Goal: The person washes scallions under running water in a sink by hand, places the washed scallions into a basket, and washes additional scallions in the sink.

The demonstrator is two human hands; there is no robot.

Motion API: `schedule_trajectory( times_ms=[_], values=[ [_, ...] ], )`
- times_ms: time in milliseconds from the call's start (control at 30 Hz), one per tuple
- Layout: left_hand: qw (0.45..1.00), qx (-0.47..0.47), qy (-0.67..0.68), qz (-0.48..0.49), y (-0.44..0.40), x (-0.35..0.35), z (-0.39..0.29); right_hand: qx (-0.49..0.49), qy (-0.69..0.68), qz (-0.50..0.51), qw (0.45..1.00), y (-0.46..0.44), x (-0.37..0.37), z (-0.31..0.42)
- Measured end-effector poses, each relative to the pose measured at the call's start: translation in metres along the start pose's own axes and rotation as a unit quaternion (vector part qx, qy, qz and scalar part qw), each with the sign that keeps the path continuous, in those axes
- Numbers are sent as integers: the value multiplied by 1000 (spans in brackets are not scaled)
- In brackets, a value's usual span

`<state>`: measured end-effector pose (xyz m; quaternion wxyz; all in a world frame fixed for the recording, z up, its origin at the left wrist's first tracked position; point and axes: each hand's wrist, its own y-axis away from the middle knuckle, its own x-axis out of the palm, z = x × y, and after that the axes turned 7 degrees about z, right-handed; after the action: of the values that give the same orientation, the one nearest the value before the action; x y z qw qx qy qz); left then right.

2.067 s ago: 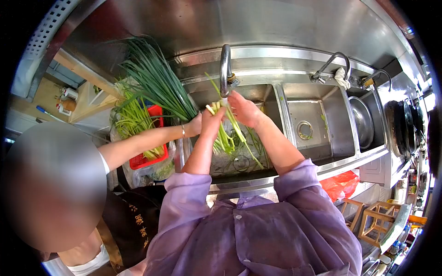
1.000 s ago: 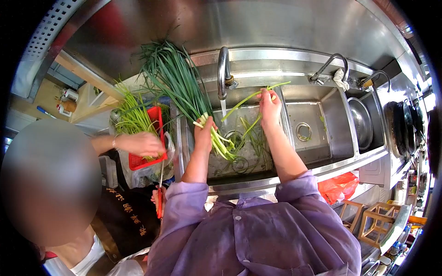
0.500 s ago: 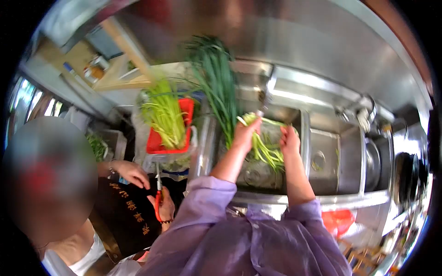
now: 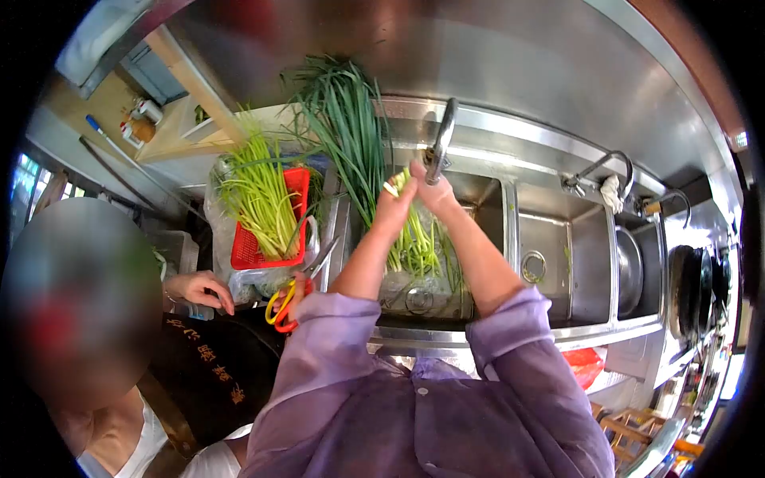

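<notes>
My left hand [image 4: 395, 210] is closed round a bunch of green stalks [image 4: 416, 245], whose pale ends stick out above the fist. The lower stalks hang over the left sink basin [image 4: 486, 225]. Close beside it, my right hand [image 4: 433, 196] is raised under the curved tap [image 4: 443, 139]. The tap covers part of its fingers, so I cannot tell whether they touch the stalks. Long dark green leaves [image 4: 351, 131] lie over the basin's left edge, next to my left hand.
At left stands a red basket [image 4: 249, 248] of light green stalks [image 4: 267, 195]. A co-worker's hand [image 4: 296, 299] holds scissors [image 4: 283, 311] near my left sleeve; the co-worker's other hand [image 4: 199, 290] is farther left. More basins [image 4: 586, 255] and a second tap [image 4: 613, 155] are at right.
My right hand has moved left and up, from the far end of the stalks to beside my left hand at the tap. The stalks now hang down. The co-worker's scissors have swung and opened.
</notes>
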<state>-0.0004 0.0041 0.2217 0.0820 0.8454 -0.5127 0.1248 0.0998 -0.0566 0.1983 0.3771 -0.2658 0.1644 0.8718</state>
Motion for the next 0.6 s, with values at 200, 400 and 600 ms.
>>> schedule_trajectory(
  times_ms=[200, 400, 600],
  values=[
    [992, -69, 66, 85, -7, 5, 15, -8, 66, 16, 998, 5, -28, 13],
    [979, -94, 120, 139, -8, 21, 15, 69, -357, 162, 917, 30, -50, -7],
    [993, -53, 104, 4, -18, 33, 25, -66, -308, 198, 928, 78, -40, -13]
  ],
)
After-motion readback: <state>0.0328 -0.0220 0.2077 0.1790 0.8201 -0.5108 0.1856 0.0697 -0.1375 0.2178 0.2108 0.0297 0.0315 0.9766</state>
